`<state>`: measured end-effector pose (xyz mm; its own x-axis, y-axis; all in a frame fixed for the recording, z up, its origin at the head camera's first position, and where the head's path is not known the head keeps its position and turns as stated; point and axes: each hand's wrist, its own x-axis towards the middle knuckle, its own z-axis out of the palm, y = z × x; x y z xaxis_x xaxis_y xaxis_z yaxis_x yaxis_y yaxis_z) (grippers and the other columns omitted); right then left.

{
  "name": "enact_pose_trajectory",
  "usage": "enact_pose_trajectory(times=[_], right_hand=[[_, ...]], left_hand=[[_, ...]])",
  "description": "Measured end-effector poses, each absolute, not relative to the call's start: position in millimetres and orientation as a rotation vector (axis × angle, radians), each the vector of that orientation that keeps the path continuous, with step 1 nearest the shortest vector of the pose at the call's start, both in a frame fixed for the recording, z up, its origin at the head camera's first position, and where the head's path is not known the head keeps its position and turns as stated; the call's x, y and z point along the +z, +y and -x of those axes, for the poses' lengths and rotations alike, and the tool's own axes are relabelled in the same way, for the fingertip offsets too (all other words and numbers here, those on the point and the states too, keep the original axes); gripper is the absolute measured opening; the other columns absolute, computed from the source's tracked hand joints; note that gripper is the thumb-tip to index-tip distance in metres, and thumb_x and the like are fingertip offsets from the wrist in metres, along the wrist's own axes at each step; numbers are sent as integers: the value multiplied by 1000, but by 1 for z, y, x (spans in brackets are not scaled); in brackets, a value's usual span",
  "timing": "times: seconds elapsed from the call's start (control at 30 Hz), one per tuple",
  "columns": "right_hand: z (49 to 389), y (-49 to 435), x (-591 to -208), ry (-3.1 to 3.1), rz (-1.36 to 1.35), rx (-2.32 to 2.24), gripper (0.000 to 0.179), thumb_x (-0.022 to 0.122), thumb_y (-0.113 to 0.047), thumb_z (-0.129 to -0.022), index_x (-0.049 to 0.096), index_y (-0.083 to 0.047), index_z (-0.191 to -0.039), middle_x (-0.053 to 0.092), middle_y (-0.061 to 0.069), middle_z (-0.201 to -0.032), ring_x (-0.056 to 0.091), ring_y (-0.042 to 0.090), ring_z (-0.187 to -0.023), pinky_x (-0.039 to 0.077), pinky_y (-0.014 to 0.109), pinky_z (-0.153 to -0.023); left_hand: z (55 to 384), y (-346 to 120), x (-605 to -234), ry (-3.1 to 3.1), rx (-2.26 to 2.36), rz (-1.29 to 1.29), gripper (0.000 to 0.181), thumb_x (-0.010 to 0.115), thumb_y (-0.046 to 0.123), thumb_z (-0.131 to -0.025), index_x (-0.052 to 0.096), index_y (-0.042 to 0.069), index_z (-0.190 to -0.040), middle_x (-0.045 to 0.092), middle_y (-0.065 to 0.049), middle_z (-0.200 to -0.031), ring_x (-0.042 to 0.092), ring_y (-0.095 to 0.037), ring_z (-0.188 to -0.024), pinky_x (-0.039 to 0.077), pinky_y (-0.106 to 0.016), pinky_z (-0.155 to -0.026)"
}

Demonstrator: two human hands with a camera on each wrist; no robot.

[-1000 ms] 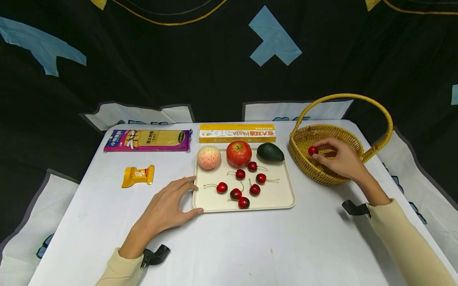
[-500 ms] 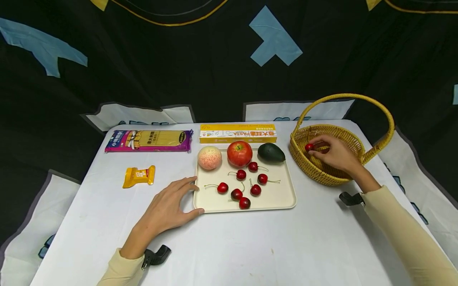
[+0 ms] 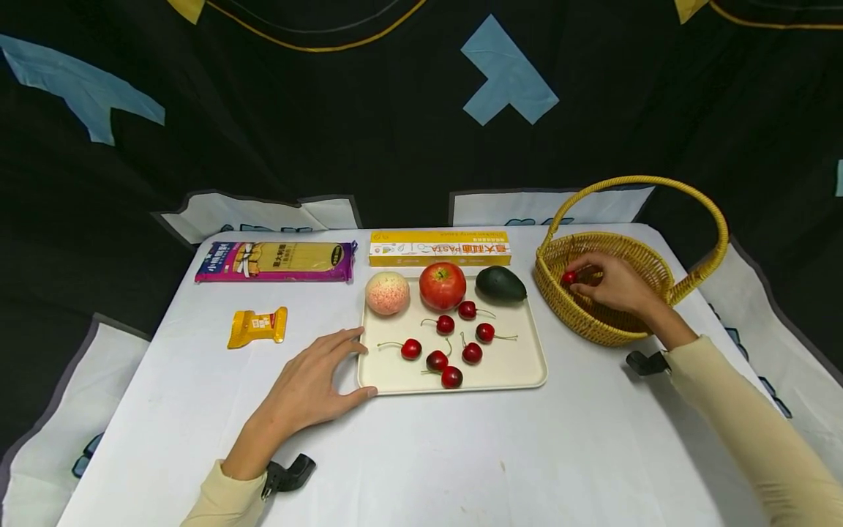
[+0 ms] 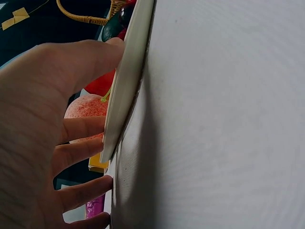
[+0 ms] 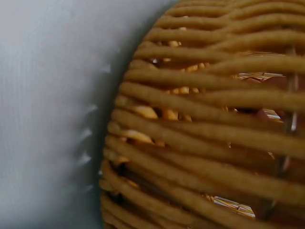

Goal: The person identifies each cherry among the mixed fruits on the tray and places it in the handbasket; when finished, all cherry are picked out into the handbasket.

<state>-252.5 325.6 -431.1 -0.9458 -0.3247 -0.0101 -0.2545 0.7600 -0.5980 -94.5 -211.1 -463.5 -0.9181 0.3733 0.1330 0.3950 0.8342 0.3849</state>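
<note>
My right hand (image 3: pixel 614 284) reaches inside the yellow wicker basket (image 3: pixel 579 329), pinching a red cherry (image 3: pixel 568 278) between thumb and fingers. In the right wrist view the basket's woven wall (image 5: pixel 200 119) hides most of that hand. My left hand (image 3: pixel 309 384) lies spread at the left end of a cream tray (image 3: pixel 507 369), its thumb and fingertips touching the rim. Seen from the left wrist, the fingers (image 4: pixel 78 152) are fairly straight against the tray's edge (image 4: pixel 126 90). Several stemmed cherries (image 3: pixel 471 353) lie on the tray, with a peach (image 3: pixel 387 293), an apple (image 3: pixel 443 286) and an avocado (image 3: pixel 501 284) behind them.
Behind the tray stands a yellow and white pasta box (image 3: pixel 440 249). A purple pasta packet (image 3: pixel 276 262) lies at the back left, with a small gold wrapped snack (image 3: pixel 257 327) in front of it. The basket's tall handle (image 3: pixel 642 180) arches over its opening.
My right hand has moved slightly left and lower into the basket with the cherry. My left hand has stayed at the tray's edge.
</note>
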Motion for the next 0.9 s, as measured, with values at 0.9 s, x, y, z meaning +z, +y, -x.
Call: enact_pose_trajectory(times=[0.9], right_hand=[[233, 316, -414, 2894, 477, -1047, 39, 76, -18, -103, 67, 0, -136, 68, 24, -131, 65, 42, -123, 56, 63, -102]], left_hand=[[94, -211, -464, -2958, -636, 618, 62, 86, 59, -84, 72, 19, -130, 52, -1, -163, 52, -31, -147, 50, -60, -114]])
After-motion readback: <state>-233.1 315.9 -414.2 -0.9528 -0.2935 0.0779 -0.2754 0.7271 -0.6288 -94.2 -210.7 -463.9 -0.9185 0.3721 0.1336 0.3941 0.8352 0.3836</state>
